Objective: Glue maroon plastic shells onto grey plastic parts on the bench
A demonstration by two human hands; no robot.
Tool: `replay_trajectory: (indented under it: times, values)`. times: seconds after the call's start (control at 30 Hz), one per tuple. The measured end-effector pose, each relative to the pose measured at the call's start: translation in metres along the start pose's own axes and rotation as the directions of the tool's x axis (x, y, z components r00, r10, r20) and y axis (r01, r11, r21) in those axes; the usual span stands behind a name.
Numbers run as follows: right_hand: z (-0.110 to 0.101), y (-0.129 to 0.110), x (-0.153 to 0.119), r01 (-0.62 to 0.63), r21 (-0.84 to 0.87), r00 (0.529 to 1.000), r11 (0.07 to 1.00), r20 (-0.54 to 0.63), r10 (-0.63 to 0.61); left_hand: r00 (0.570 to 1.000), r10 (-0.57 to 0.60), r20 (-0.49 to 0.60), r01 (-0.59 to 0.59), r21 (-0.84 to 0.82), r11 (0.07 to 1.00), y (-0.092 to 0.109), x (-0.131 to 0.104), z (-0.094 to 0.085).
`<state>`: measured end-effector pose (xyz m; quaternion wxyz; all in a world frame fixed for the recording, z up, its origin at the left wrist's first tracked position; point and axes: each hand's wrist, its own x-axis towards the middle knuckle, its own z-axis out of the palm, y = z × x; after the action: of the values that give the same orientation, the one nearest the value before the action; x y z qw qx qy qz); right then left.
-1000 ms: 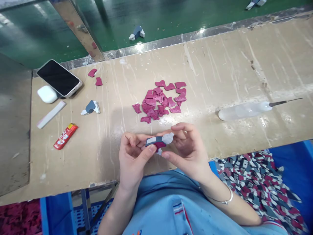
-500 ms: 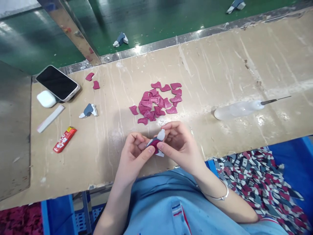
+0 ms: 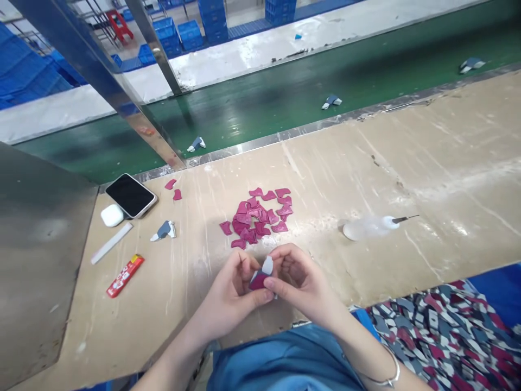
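Observation:
Between my left hand (image 3: pixel 234 290) and my right hand (image 3: pixel 299 279) is a small moulded piece (image 3: pixel 258 280) in maroon, grey and white, gripped by both. My thumbs press on its maroon face, and a white end sticks up between the fingers. The fingertips behind it are partly hidden. Just beyond my hands lies a loose pile of flat maroon pieces (image 3: pixel 244 219). A grey and white piece (image 3: pixel 164 231) rests on the table to the left.
A bottle with a thin needle tip (image 3: pixel 368 228) lies at right. At left are a phone (image 3: pixel 131 195), a white case (image 3: pixel 112 215), a pale strip (image 3: pixel 112 243) and a red packet (image 3: pixel 125 276). Grey-white pieces ride the green belt (image 3: pixel 244 117). A blue bin (image 3: pixel 494 288) holds many pieces.
The view has tilted up, showing more of the belt and the blue crates beyond. Both hands still hold the piece; my left thumb has moved further across it towards the right thumb.

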<state>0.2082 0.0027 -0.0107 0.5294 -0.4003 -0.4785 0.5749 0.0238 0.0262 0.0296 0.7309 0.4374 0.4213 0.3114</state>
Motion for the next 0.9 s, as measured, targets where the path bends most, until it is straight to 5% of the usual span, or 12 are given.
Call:
replay_trajectory:
  times: [0.13, 0.43, 0.9]
  values:
    - [-0.002, -0.003, 0.002, -0.014, -0.027, 1.000, 1.000, 0.005, 0.014, 1.000, -0.025, -0.016, 0.023, -0.157, 0.987, 0.004, 0.010, 0.005]
    - [0.002, -0.004, 0.004, 0.330, -0.353, 0.930, 0.876, -0.041, -0.366, 0.968, -0.057, -0.246, -0.040, -0.374, 0.927, -0.008, 0.012, 0.020]
    - [0.002, -0.005, 0.004, 0.274, -0.351, 0.951, 0.895, -0.040, -0.306, 0.957, -0.086, -0.278, 0.020, -0.232, 0.973, -0.004, 0.006, 0.008]
